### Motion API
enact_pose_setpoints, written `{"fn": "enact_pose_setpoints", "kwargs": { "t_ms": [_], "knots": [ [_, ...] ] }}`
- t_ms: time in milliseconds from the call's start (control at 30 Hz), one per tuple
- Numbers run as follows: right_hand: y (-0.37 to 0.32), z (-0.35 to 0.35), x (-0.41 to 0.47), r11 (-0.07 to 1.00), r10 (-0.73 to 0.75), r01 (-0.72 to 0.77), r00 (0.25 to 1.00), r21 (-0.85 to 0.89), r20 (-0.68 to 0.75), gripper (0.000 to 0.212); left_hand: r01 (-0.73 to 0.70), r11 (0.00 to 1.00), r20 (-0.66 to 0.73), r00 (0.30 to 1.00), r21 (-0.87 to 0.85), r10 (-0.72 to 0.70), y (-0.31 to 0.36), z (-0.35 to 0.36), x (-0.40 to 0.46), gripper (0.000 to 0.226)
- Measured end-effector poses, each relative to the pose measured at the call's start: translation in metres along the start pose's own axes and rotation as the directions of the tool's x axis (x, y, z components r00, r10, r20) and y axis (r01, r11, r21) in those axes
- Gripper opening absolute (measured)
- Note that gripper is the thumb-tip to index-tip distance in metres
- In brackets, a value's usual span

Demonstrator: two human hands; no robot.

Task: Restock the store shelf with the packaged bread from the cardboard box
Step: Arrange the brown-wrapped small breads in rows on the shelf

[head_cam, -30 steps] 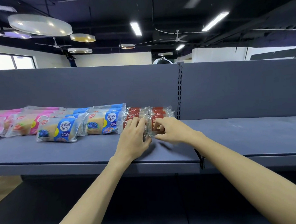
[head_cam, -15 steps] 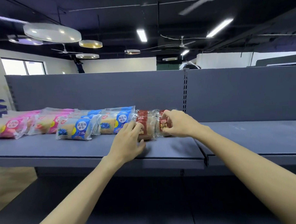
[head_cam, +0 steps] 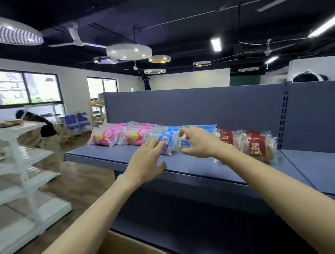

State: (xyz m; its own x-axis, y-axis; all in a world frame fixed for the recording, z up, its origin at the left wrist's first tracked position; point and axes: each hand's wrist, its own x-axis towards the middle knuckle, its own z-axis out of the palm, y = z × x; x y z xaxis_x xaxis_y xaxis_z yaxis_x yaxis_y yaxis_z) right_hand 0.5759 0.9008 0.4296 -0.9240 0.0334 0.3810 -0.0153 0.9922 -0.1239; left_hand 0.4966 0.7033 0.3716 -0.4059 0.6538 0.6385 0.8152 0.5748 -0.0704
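Reaching over the dark blue-grey shelf [head_cam: 192, 166], both hands work at the blue-labelled bread packs [head_cam: 168, 145] in the middle of the row. Left hand [head_cam: 145, 161]: fingers straight, tips resting on the front blue pack, thumb spread, gripping nothing. Right hand [head_cam: 198, 143]: fingers and thumb curved around the pack beside it at 3 o'clock, a loose pinch; motion blur, so contact is not certain. Blue labels carry a white disc with Chinese characters, too blurred to read. Pink-labelled packs [head_cam: 106, 137] lie at 9 o'clock of the blue ones, print unreadable. Red-labelled packs [head_cam: 256, 146] sit at 3 o'clock; the front one shows white characters, the lower line ending 面包. Right forearm crosses in front of the red packs' left edge. Cardboard box [head_cam: 133, 247] flap at 6 o'clock, bottom edge, below the shelf. White shelving unit [head_cam: 22, 170] far at 9 o'clock, a person bent over behind it.
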Motion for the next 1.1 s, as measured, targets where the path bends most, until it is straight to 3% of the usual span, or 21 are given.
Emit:
{"fn": "enact_pose_setpoints", "kwargs": {
  "t_ms": [433,600,1100],
  "knots": [
    [-0.128,0.043,0.064,0.967,-0.248,0.246,0.969,0.069,0.011,0.047,0.180,0.973,0.071,0.979,0.145,-0.192,-0.104,-0.062,-0.085,0.046],
    [-0.174,0.060,0.085,0.951,-0.300,0.297,0.954,0.089,0.027,0.048,0.236,0.954,0.314,0.906,0.184,-0.285,-0.139,-0.080,-0.108,0.057],
    [-0.229,0.149,0.098,0.957,-0.290,0.279,0.934,0.080,0.207,0.049,0.233,0.962,0.461,0.844,0.145,-0.274,-0.207,-0.033,-0.163,0.055]
  ]
}}
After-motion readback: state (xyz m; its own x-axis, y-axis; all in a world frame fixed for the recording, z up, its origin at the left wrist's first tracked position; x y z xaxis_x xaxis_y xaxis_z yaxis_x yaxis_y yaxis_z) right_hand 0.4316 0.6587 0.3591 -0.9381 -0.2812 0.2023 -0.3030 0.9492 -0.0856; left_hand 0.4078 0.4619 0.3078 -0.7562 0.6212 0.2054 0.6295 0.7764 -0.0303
